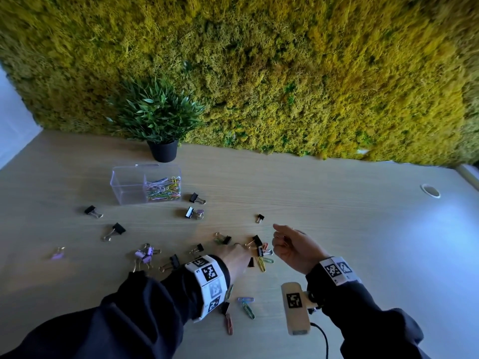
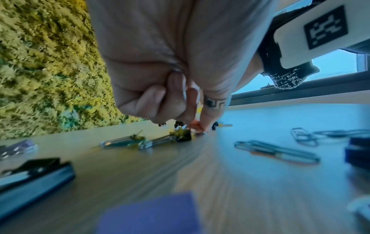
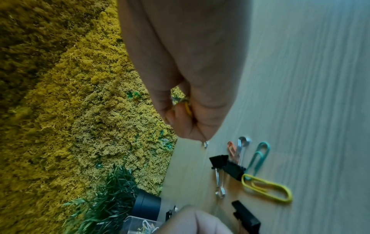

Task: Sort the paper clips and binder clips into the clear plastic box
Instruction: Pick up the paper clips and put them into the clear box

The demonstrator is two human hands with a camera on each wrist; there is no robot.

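Observation:
The clear plastic box (image 1: 121, 186) stands at the back left; its right compartment holds coloured paper clips (image 1: 163, 189) and its left one looks empty. Black binder clips (image 1: 194, 212) and purple binder clips (image 1: 143, 253) lie scattered on the table. Loose paper clips (image 1: 262, 264) lie by my hands, also seen in the right wrist view (image 3: 266, 188). My left hand (image 1: 239, 251) reaches down with curled fingers and pinches a small pinkish paper clip (image 2: 195, 125) on the table. My right hand (image 1: 278, 239) hovers above the table, curled round a yellow paper clip (image 3: 188, 109).
A potted plant (image 1: 163, 149) stands behind the box against a moss wall (image 1: 285, 73). More paper clips (image 1: 248, 309) lie near my left wrist. A round cable hole (image 1: 430, 190) sits at the table's far right. The right half of the wooden table (image 1: 363, 229) is bare.

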